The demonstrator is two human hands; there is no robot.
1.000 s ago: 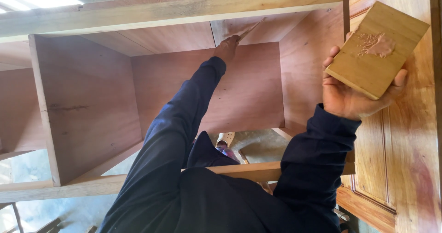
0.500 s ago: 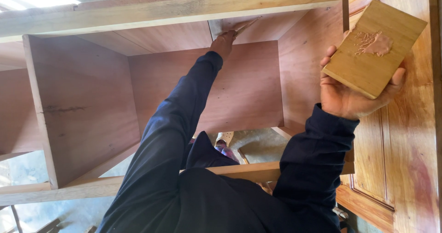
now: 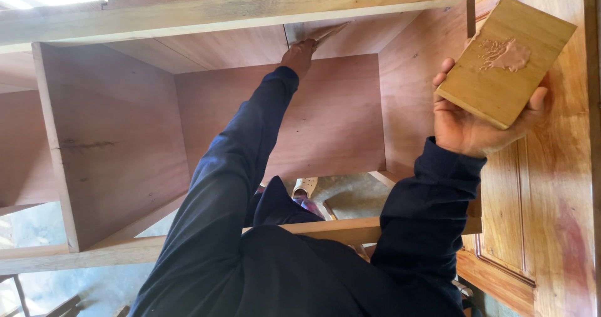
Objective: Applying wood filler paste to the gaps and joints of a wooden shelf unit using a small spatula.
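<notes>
My left hand reaches deep into an open plywood cabinet. It grips a putty knife whose blade lies against the seam where the inner panels meet. My right hand is raised beside the cabinet's side and holds a small rectangular wooden board. A smear of brownish-pink filler paste sits on the board. Both arms are in dark blue sleeves.
A pale timber rail runs along the cabinet's front edge, and another rail lies nearer me. A varnished panelled door stands at the right. A shoe shows on the ground beyond my body.
My left hand has slid the putty knife a little further along the inner seam. The right hand and the board have stayed about where they were.
</notes>
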